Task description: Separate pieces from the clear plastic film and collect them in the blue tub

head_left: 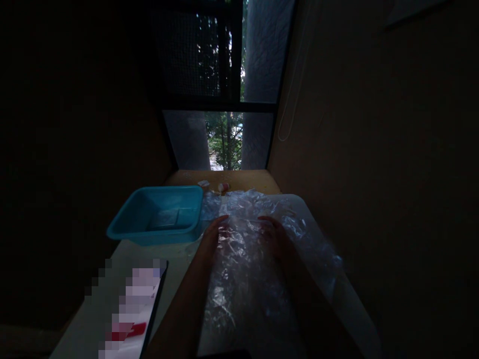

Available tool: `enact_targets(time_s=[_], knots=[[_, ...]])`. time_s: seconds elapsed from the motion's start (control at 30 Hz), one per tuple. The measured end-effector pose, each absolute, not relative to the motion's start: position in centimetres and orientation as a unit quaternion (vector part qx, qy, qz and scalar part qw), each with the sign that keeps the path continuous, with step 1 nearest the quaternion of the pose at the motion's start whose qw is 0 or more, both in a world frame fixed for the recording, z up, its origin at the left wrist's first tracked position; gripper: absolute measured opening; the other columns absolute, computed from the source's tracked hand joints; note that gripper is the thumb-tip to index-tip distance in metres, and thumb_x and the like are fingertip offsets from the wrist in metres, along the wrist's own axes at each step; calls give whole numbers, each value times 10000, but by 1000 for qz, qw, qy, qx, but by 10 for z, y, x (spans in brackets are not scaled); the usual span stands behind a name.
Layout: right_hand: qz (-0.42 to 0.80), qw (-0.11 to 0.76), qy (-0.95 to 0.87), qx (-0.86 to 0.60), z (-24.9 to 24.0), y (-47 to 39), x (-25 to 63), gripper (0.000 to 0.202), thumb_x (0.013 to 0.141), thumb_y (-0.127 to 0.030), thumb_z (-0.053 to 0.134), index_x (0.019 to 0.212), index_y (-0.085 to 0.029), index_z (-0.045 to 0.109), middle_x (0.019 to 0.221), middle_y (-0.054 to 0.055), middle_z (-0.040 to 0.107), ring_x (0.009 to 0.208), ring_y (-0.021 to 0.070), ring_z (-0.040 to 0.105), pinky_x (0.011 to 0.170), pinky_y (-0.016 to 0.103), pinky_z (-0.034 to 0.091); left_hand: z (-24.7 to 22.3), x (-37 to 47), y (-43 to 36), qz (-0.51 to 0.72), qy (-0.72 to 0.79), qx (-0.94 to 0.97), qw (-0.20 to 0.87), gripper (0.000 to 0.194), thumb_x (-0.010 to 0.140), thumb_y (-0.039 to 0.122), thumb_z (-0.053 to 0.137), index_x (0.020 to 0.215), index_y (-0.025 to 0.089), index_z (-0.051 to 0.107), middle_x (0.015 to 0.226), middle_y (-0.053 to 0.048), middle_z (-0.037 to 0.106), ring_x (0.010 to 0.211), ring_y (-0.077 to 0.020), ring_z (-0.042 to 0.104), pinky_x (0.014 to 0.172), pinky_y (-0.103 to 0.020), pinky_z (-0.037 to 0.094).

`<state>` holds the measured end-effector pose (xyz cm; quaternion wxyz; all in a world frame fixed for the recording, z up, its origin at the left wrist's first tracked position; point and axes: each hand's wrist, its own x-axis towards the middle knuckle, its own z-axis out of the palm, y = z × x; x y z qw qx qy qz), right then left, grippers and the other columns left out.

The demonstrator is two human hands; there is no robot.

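A crinkled clear plastic sheet (239, 259) is spread over the white table in front of me, shiny where the window light catches it. On its left side, my left hand (216, 232) holds the far edge, with one digit along the top and the others hidden beneath or behind the film. My right hand (276, 234) grips the same edge opposite, its fingers partly seen through the plastic. The edge between the two hands looks fairly straight. More crumpled clear plastic (254, 199) lies beyond the hands and down the right side of the table.
A blue plastic basin (155, 219) stands at the back left with a flat pale item inside. A lit tablet-like screen (140, 299), partly pixelated, lies at the near left. Behind the white table (175, 257), a small pinkish cylinder (223, 187) rests on the wooden sill below the window.
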<state>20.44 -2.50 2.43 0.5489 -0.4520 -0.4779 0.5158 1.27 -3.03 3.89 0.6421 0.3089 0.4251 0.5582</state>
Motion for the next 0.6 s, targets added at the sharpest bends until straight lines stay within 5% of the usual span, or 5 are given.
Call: enact_targets(time_s=[0.27, 0.43, 0.6], knots=[[493, 533, -526, -443, 27, -28, 210, 368, 582, -239, 566, 948, -205, 568, 703, 3, 568, 576, 102, 498, 495, 213, 386, 40, 16, -29, 581, 435, 282, 628, 371, 537, 254, 596, 899, 190, 546, 554, 53, 521, 385, -60, 457, 351, -163, 308], [481, 553, -515, -445, 20, -23, 207, 368, 700, -373, 464, 1009, -194, 549, 615, 2, 558, 527, 111, 502, 466, 226, 397, 41, 15, -28, 597, 414, 264, 635, 387, 542, 251, 595, 921, 184, 557, 473, 62, 487, 347, -50, 410, 339, -158, 271], [426, 545, -567, -447, 15, -21, 209, 345, 705, -360, 462, 995, -206, 566, 777, 37, 613, 725, 166, 557, 609, 279, 450, 44, 16, -34, 579, 421, 304, 629, 406, 550, 262, 604, 950, 203, 567, 620, 17, 586, 450, -96, 512, 384, -184, 352]])
